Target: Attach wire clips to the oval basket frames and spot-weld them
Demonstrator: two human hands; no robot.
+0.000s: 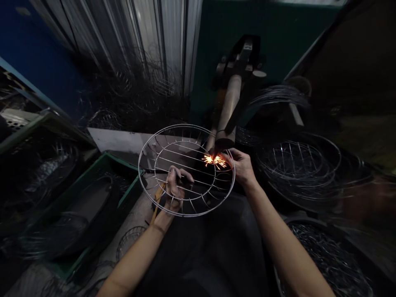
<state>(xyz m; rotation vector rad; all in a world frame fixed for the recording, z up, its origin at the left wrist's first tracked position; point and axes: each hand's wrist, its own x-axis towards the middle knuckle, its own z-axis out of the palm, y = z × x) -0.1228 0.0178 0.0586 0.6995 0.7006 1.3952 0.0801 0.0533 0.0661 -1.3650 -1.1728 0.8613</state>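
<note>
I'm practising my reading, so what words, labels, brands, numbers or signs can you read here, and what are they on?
None: I can't read any text here.
The wire rack, green crate and machine arm show no readable writing.
The pale patch at the top left is too blurred to tell whether it has words.

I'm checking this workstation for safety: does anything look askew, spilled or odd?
Bright orange sparks spray close beside the bare right hand, which seems risky; thin grey metal wire pieces lie in an untidy tangle before the ribbed silver metal wall.
</note>
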